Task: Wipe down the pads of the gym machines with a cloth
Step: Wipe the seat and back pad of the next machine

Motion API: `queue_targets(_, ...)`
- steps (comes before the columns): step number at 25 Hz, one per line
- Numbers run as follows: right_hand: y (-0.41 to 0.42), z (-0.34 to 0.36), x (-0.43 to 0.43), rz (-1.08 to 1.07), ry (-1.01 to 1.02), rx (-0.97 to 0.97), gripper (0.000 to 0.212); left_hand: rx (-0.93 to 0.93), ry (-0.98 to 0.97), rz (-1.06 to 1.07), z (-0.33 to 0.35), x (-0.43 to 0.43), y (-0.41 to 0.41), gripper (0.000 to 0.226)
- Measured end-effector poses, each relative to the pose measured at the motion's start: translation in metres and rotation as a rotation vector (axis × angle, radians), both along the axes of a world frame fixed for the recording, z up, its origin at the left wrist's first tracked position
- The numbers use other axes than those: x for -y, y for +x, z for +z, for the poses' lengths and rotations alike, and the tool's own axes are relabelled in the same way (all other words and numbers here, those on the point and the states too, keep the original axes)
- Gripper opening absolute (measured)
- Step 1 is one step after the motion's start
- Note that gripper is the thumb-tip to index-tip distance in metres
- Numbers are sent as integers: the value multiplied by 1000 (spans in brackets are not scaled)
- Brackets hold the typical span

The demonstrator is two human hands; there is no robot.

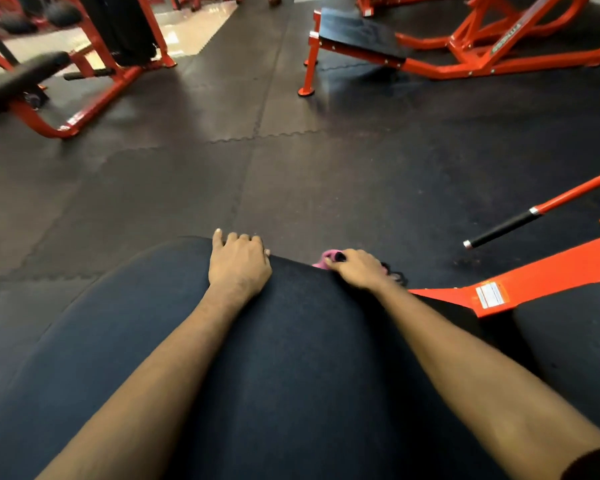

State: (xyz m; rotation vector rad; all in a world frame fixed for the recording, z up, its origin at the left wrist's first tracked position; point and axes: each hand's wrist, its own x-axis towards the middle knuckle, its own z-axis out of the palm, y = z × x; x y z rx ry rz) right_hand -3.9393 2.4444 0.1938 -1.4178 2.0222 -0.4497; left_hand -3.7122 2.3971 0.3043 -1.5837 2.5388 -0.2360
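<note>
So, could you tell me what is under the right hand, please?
A pink cloth, gripped by the right hand at the far edge of the black pad. Only one end shows; the hand covers the rest.

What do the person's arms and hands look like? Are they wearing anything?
Both forearms are bare. The left hand and right hand wear no gloves, and no watch shows. Only a dark sleeve edge peeks in on the right arm, at the picture's bottom corner.
</note>
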Motion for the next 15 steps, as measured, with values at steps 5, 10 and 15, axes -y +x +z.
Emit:
queue_targets(5, 4, -1, -22, -26, -162, 238, 19, -32, -12, 85, 22, 16, 35, 41)
queue_targets(10, -1, 8, -12, -88, 146, -88, 32, -133, -47, 152, 40, 18, 74, 37)
queue_targets(15, 120, 72, 50, 61, -232, 131, 32, -251, 11, 270, 64, 16, 106, 34)
